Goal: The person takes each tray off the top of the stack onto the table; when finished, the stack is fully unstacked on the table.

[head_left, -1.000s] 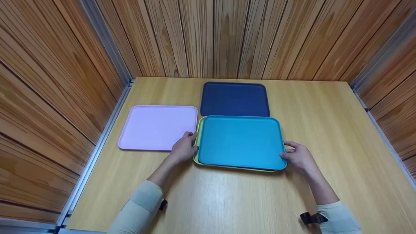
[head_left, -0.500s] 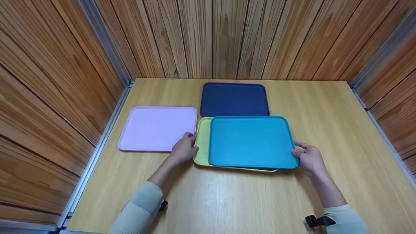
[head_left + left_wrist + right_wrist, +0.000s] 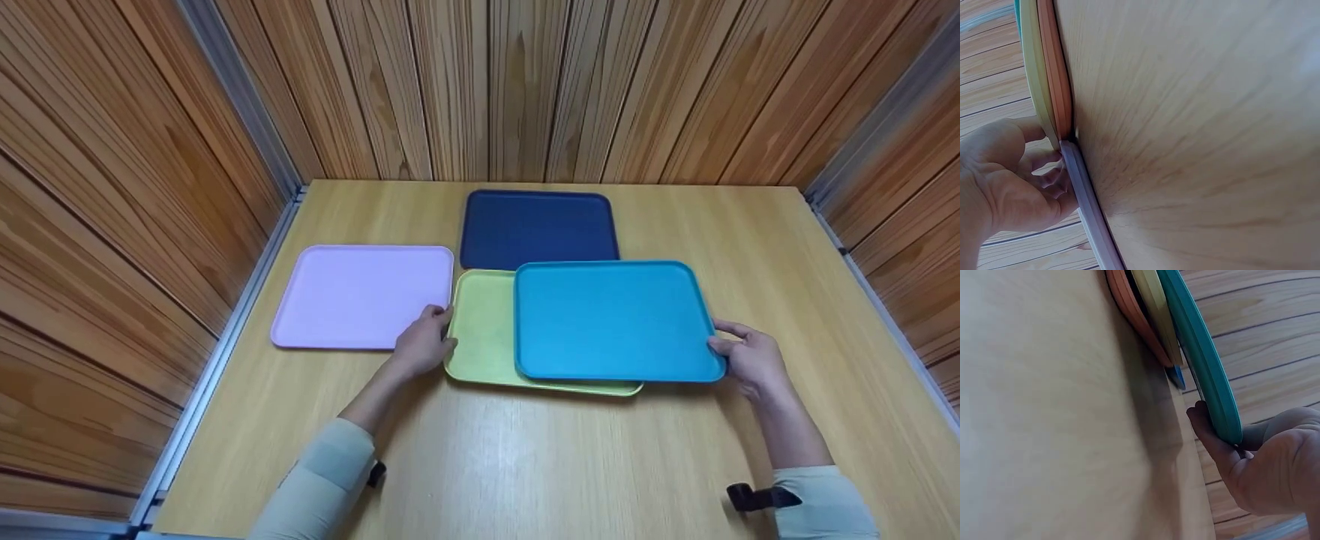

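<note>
In the head view my right hand (image 3: pixel 759 364) grips the right edge of a blue tray (image 3: pixel 615 322), thumb on top and fingers below. The right wrist view shows this tray's edge (image 3: pixel 1207 360) tilted up, apart from the trays below at that end. Beneath it lies a yellow-green tray (image 3: pixel 484 322), its right part covered. My left hand (image 3: pixel 426 341) holds the yellow-green tray's left edge. Its fingers bend over the lilac tray (image 3: pixel 367 292) beside it. An orange tray (image 3: pixel 1054 73) sits under the yellow-green one in the left wrist view, hidden in the head view.
A navy tray (image 3: pixel 540 225) lies behind the stack, its front edge partly covered by the blue tray. The wooden table (image 3: pixel 517 465) is enclosed by wood-panelled walls (image 3: pixel 517 90) at the back and both sides.
My right hand has drawn the blue tray to the right and slightly back, uncovering more of the yellow-green tray. My left hand has stayed at the yellow-green tray's edge.
</note>
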### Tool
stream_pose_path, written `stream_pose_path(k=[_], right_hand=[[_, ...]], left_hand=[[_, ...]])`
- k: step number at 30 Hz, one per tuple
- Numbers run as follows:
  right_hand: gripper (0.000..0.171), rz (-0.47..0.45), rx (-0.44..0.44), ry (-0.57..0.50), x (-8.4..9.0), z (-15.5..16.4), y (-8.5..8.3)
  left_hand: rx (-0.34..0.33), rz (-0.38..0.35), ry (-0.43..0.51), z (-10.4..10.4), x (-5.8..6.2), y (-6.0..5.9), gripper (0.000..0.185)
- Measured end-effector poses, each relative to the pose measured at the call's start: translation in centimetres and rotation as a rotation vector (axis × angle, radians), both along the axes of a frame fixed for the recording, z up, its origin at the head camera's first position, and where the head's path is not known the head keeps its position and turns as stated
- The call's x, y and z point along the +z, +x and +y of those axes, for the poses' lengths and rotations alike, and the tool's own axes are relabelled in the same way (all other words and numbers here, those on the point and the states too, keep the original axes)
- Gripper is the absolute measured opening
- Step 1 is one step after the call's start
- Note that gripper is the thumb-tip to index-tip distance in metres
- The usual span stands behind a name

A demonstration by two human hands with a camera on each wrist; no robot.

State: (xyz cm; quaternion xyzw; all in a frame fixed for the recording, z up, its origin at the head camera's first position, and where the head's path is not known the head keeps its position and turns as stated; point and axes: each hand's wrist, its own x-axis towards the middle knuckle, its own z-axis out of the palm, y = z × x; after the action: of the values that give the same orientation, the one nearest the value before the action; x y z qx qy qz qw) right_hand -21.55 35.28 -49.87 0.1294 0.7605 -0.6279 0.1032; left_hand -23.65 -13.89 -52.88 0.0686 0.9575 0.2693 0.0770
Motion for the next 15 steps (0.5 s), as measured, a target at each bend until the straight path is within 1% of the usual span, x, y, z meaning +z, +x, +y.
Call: stream_pose_path(k=[5, 10, 13, 15], right_hand=[[0.057, -0.006, -0.035, -0.032, -0.4, 2.4, -0.3], [0.059, -0.045, -0.087, -0.109, -0.7, 4.8, -0.8], [0.050, -0.054, -0.109, -0.156, -0.8, 6.2, -1.0], [0.038, -0.054, -0.113, -0.179, -0.9, 7.1, -1.2]], left_hand=[[-0.006, 0.005, -0.011, 0.0, 0.1, -0.1, 0.064], [-0.014, 0.013, -0.014, -0.1, 0.1, -0.1, 0.064], [-0.008, 0.007, -0.011, -0.1, 0.2, 0.0, 0.064], [-0.002, 0.003, -0.011, -0.1, 0.2, 0.0, 0.063]])
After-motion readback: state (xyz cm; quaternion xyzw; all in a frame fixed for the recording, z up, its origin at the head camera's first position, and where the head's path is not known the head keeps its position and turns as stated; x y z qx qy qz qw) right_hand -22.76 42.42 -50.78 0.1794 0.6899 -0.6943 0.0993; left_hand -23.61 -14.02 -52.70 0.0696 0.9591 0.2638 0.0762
